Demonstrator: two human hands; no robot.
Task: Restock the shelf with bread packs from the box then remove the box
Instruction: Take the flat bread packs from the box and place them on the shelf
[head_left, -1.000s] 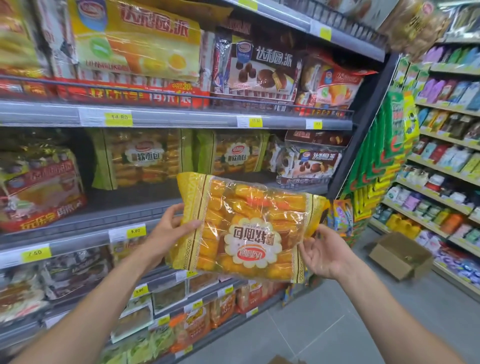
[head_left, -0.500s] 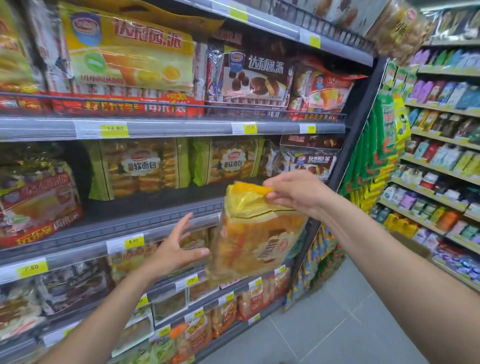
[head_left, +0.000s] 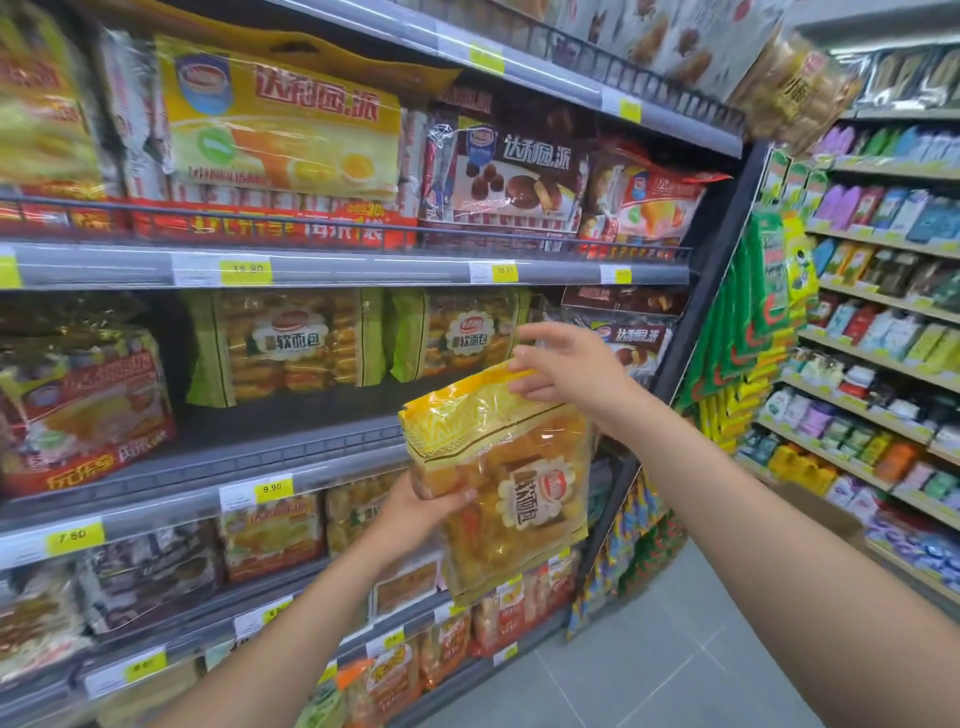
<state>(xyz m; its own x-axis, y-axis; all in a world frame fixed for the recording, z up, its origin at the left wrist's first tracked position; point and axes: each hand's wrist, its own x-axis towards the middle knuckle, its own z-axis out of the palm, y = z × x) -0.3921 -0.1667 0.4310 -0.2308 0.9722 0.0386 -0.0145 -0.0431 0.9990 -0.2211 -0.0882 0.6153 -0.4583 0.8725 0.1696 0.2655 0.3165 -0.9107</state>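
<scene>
Left hand (head_left: 415, 512) grips the yellow bread pack (head_left: 498, 478) by its left edge, thumb on the front. The pack is upright, held just in front of the middle shelf (head_left: 291, 431). Right hand (head_left: 566, 364) is above it, fingers (head_left: 524, 387) spread and fairly straight, touching the crinkled top seal. At the back of that shelf stand two green-edged bread packs (head_left: 291, 343), side by side. A red pie pack (head_left: 83, 410) sits at the shelf's left end. 9.90 price tag (head_left: 271, 488) on the shelf's front edge. One shelf up are a yellow pie pack (head_left: 280, 119) and a chocolate pie pack (head_left: 509, 171). Grey tiled floor (head_left: 649, 675) is at lower right, with another stocked aisle rack (head_left: 883, 358) beyond.
</scene>
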